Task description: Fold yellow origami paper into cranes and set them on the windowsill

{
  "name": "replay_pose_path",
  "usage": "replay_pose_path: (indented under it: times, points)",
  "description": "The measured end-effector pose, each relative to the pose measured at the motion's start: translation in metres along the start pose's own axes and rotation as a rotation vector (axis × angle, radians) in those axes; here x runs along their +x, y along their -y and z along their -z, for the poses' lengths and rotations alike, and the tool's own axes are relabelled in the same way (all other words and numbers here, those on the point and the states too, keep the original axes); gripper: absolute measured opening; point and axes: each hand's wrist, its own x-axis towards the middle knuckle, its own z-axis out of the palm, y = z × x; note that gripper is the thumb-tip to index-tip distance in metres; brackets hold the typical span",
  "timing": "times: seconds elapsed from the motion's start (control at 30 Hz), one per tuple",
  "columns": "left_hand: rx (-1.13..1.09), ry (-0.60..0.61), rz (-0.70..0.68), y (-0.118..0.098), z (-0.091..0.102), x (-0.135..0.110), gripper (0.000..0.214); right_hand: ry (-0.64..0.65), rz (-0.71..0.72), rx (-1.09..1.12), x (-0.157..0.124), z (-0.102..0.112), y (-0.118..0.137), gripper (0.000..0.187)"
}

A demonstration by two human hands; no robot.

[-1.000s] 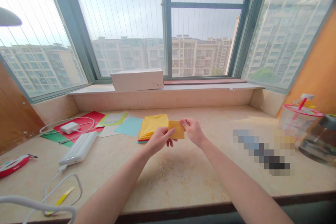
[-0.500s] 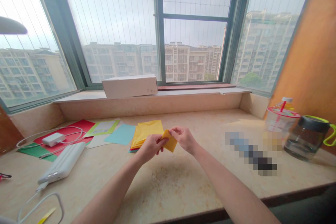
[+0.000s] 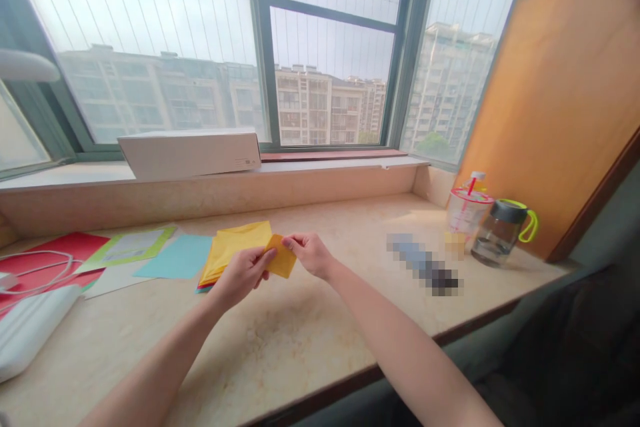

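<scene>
A small piece of folded yellow paper (image 3: 283,262) is held up above the counter between my two hands. My left hand (image 3: 247,271) grips its left side, thumb on top and fingers curled underneath. With thumb and fingertips, my right hand (image 3: 311,253) pinches the paper's upper right edge. Just behind my left hand lies a pile of yellow paper sheets (image 3: 239,240), with other colours showing at its bottom edge. A light blue sheet (image 3: 177,258) rests to the left of that pile.
Farther left lie a green-bordered sheet (image 3: 125,247), red paper (image 3: 75,248), a white cable (image 3: 60,270) and a white power bank (image 3: 37,330). A white box (image 3: 195,155) sits on the sill. At right stand a lidded cup (image 3: 465,213), a bottle (image 3: 496,237) and a blurred-out item (image 3: 425,263).
The view has turned to the right, so everything appears shifted left. Both hands keep hold of the folded yellow paper, which now shows a wider, flatter face.
</scene>
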Motion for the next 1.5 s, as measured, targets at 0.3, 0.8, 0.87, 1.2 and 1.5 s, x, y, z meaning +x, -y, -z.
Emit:
replay_pose_path:
  times: [0.3, 0.8, 0.87, 1.2, 1.5]
  points:
    - [-0.021, -0.034, -0.02, 0.003, 0.0, 0.002, 0.048, -0.021, 0.03, -0.017, 0.001, 0.001, -0.004, 0.039]
    - [-0.072, -0.085, -0.119, -0.006, 0.002, -0.001, 0.05, -0.063, 0.039, 0.004, -0.001, 0.002, 0.002, 0.035]
    - [-0.047, -0.102, -0.129, -0.006, 0.003, -0.001, 0.049, -0.076, 0.043, 0.0, -0.001, 0.002, 0.002, 0.035]
    - [-0.22, -0.217, -0.015, 0.005, 0.001, 0.007, 0.048, -0.157, 0.072, -0.128, 0.0, 0.006, 0.006, 0.043]
    - [-0.26, -0.091, -0.13, -0.007, 0.0, -0.005, 0.045, -0.11, 0.047, -0.247, -0.002, 0.009, -0.002, 0.045]
